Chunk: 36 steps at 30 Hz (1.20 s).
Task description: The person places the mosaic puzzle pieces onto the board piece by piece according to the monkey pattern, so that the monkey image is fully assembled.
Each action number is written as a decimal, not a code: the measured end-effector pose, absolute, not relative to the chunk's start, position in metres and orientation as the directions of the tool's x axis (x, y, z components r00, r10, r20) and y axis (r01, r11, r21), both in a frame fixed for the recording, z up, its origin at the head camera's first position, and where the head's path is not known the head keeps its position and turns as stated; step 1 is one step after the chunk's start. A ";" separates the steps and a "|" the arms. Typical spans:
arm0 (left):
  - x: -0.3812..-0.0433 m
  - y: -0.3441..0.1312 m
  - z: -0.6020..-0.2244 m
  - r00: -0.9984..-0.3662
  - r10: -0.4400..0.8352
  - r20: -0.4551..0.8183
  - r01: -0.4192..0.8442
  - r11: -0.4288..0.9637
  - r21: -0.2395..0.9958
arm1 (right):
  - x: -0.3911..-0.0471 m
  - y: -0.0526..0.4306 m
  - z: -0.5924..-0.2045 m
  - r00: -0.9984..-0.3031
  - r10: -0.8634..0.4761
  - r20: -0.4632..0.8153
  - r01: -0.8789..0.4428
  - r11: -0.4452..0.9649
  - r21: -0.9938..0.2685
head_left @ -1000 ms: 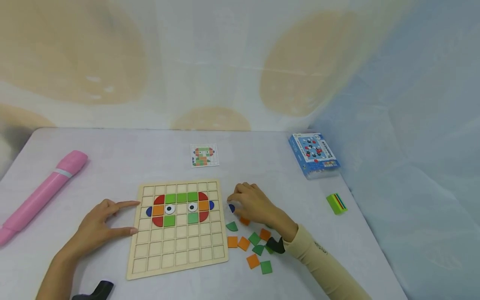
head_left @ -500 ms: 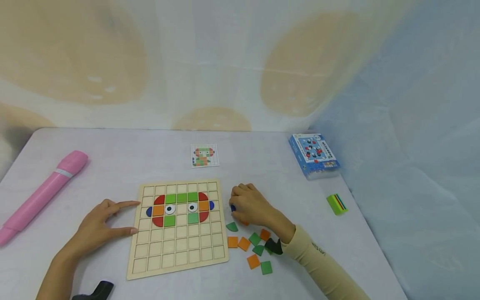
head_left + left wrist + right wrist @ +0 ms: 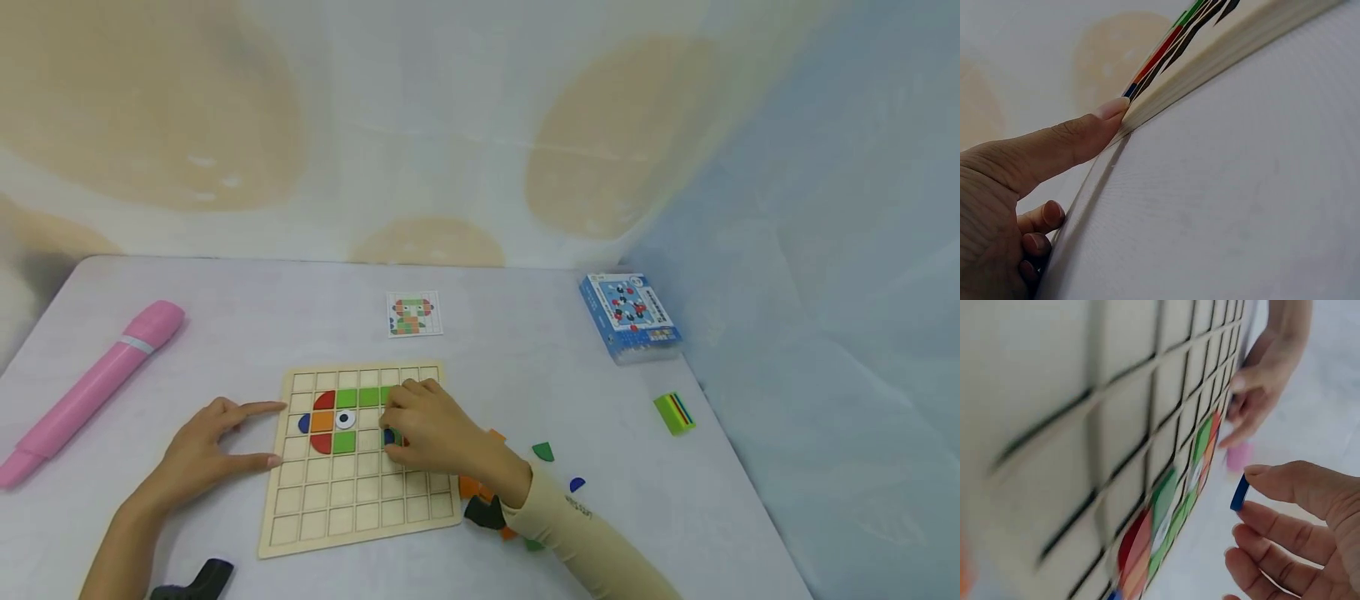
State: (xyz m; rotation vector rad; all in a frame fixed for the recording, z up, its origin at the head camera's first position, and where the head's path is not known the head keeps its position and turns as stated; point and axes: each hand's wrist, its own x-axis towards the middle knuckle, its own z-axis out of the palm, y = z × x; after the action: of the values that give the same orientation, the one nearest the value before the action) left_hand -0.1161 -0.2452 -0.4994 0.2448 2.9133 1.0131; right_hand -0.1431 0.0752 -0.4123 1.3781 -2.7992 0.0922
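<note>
Over the right half of the wooden grid board (image 3: 367, 500), my right hand (image 3: 438, 429) pinches a blue half-circle tile (image 3: 1241, 492) between thumb and index finger. In the right wrist view the tile stands on edge, apart from the board. My left hand (image 3: 202, 454) touches the board's left edge with thumb tip (image 3: 1110, 112) and index fingertip, fingers spread. Red, orange and green tiles (image 3: 368, 397) and an eye tile (image 3: 345, 419) are set in the board's upper rows, with a blue half-circle (image 3: 303, 423) at their left. My right hand hides the pattern's right part.
Right of the board lie orange tiles (image 3: 468, 487), a green quarter-circle (image 3: 542, 451) and another blue half-circle (image 3: 577, 484), some beneath my right arm. Behind the board is a pattern card (image 3: 415, 314). A pink tube (image 3: 97, 392), a blue box (image 3: 630, 317) and a green block stack (image 3: 674, 414) stand farther out.
My right hand has picked up the blue half-circle beside the board and carried it left over the board. Tiles formerly under my right arm now show. The left hand stays at the board's edge.
</note>
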 end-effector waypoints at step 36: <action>-0.113 -0.251 -0.488 -0.978 0.204 0.036 0.174 0.715 0.677 | -0.130 -0.030 -0.438 -0.598 -0.801 -0.043 -0.795 0.599 -0.101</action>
State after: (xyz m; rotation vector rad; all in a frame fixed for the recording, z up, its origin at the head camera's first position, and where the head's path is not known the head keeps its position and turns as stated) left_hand -0.1133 -0.2514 -0.4881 0.3167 2.8706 1.1264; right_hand -0.1303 -0.0305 -0.4376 1.4418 -2.8831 0.1141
